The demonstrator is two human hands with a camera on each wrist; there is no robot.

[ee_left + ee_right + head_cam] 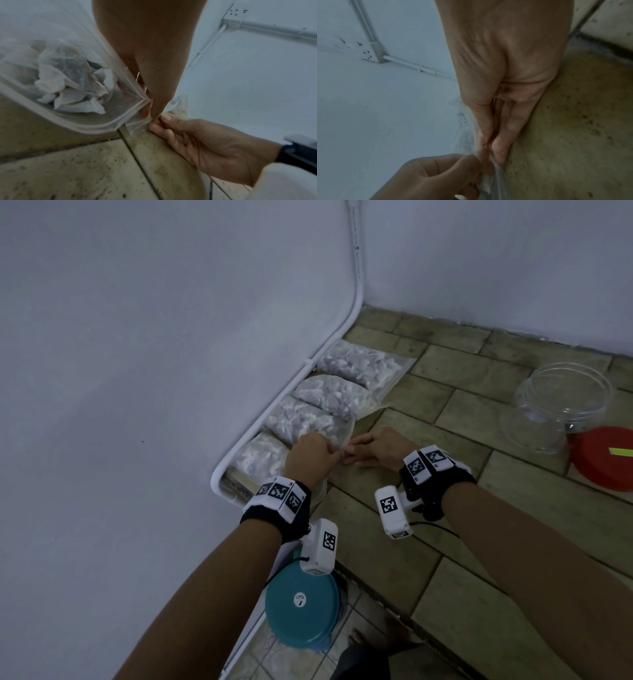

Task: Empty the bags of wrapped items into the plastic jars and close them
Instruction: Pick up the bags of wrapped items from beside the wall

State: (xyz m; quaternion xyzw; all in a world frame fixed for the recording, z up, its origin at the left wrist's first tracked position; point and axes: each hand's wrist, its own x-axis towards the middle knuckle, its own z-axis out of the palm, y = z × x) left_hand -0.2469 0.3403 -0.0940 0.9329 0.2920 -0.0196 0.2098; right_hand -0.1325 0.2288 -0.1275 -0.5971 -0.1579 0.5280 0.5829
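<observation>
Both hands meet at one corner of a clear bag of wrapped items by the wall: the left hand and right hand each pinch its zip edge. An open plastic jar stands well apart on the tiled counter, a red lid just beside it.

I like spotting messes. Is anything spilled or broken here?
Nothing spilled or broken shows. Both hands, left and right, pinch one bag at its zip corner. The other bags lie in a row by the wall. The jar stands open beside its red lid.
</observation>
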